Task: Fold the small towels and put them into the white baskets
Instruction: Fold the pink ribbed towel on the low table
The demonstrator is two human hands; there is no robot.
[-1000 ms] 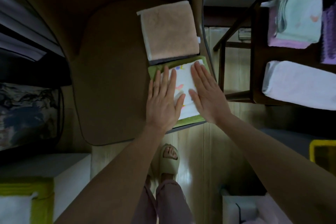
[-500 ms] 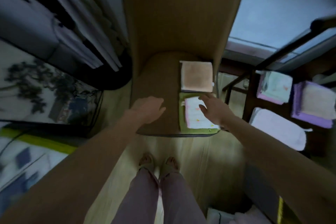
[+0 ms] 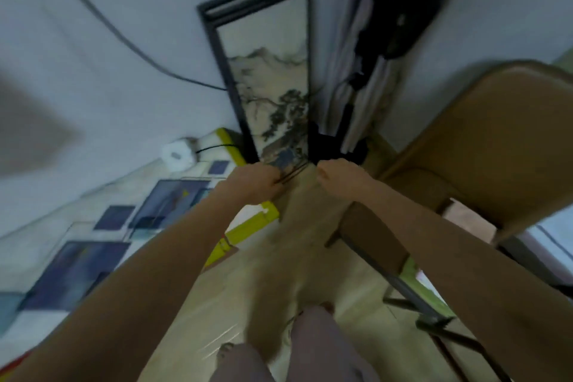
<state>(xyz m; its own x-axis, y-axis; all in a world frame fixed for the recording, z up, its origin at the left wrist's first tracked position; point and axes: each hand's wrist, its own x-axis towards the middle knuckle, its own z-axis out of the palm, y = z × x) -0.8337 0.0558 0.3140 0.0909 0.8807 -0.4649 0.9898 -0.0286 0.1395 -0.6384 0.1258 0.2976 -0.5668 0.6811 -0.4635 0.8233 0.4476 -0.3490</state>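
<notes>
Towel (image 3: 463, 219) on chair (image 3: 496, 139) — too blurred to tell its long axis.

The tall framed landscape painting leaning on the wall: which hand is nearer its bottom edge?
Left. The left hand overlaps the bottom corner of the framed painting; the right hand sits just to the right of it, apart.

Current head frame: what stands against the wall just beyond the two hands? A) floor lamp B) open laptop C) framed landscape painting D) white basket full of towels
C: a tall dark-framed landscape painting, with mountains and a pine, leans against the wall just past the left hand and the right hand; no basket, lamp or laptop shows there.
</notes>
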